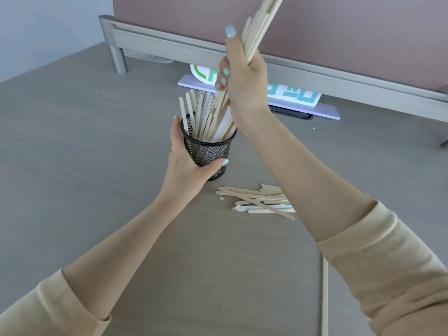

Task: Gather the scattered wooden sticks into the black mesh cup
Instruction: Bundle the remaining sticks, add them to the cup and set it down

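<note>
At frame centre, the left hand (186, 161) wraps the black mesh cup (209, 151) while the right hand (242, 81), fingers closed around a bundle of sticks (257, 32), hovers above its rim, loose sticks (259, 198) lying just right on open desk (72, 154).

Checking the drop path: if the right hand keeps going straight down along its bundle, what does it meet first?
Most likely the sticks standing in the black mesh cup; the right hand holds its bundle angled into them.

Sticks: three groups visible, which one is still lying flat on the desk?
The loose pile of sticks right of the black mesh cup. The cup's sticks stand upright inside it; the bundle is in the right hand grip, above the cup.
</note>
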A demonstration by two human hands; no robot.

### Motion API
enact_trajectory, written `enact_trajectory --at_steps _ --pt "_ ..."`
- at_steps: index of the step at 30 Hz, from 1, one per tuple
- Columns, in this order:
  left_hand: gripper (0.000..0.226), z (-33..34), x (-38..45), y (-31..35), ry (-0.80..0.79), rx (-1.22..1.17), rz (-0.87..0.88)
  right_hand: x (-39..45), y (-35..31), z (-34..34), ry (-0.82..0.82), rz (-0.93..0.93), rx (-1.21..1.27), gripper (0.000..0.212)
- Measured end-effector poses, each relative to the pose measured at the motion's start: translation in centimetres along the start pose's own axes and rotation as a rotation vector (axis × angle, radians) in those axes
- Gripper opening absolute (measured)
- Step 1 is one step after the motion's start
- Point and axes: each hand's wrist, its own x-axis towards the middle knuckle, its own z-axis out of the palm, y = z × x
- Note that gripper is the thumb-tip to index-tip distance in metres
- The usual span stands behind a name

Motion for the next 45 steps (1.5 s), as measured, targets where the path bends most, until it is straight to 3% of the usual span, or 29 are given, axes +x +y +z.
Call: enact_trajectory --at_steps 4,14,17,20,23,25,28,33,39,42,43,45 --pt "0.11 0.0 -0.1 0.1 0.001 0.008 -0.008 0.2 0.1 -0.1 -0.067 -0.032 -0.151 0.038" --pt "0.111 0.0 -0.1 0.0 -0.007 0.011 -0.016 0.1 0.2 -0.3 -0.104 -0.147 -0.164 0.02" --pt "0.111 0.0 -0.1 0.0 -0.007 0.009 -0.02 0.0 0.8 -0.2 -0.155 -0.255 -0.446 0.021" --pt "0.11 0.0 0.0 -0.1 -0.009 0.015 -0.014 -0.1 1.4 -0.2 -0.253 -0.306 -1.018 0.028" --pt "0.108 0.0 0.0 0.0 -0.01 0.007 -0.01 0.2 1.1 -0.8 -0.398 -0.197 -1.518 0.043" --pt "0.107 0.0 -0.1 0.0 -0.012 0.005 -0.007 0.2 0.3 -1.4 -0.541 -0.091 -1.565 0.045" --pt "0.106 0.0 -0.2 0.2 -0.015 0.009 -0.004 -0.3 -0.8 -2.5 -0.661 -0.039 -1.39 0.043" --pt "0.101 0.2 -0.4 0.6 -0.02 0.008 -0.001 -2.8 0.6 -4.5 -0.355 -0.168 -0.855 0.048" --pt "0.098 0.9 -2.1 1.5 0.04 0.182 0.049 -6.6 3.0 -10.8 -0.313 -0.192 -0.936 0.049" --pt "0.088 0.8 -3.4 3.3 0.194 0.336 0.445 -8.0 2.6 -14.4 -0.213 -0.128 -1.012 0.05" --pt "0.079 0.8 -3.7 3.6 0.186 0.354 0.605 -8.4 2.2 -15.7 -0.158 -0.101 -1.042 0.05" --pt "0.061 1.3 -4.3 3.8 0.014 0.356 0.788 -8.8 1.7 -18.5 -0.055 -0.005 -1.179 0.053"
